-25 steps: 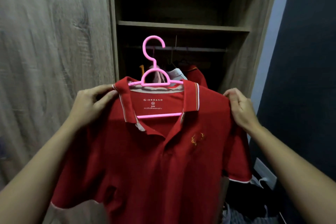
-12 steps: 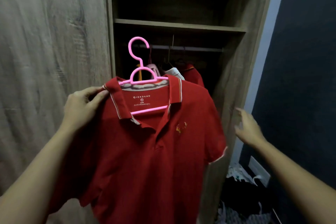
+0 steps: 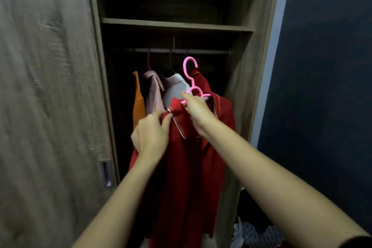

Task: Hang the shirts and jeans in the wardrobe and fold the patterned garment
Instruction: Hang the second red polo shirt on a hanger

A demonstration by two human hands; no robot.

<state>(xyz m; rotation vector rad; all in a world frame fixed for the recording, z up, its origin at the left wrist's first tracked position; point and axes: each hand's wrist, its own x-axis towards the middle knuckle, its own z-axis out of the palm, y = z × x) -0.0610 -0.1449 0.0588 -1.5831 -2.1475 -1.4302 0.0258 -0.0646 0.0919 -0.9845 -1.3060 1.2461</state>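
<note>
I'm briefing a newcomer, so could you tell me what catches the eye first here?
A bright red polo shirt on a pink plastic hanger fills the centre, held up by the left hand and right hand. Behind it, the dark open wooden wardrobe shows hanging garments.

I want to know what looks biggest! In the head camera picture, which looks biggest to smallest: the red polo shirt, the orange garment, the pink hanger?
1. Red polo shirt, though it is nearest the camera.
2. Orange garment, partly hidden.
3. Pink hanger, partly hidden.
</note>
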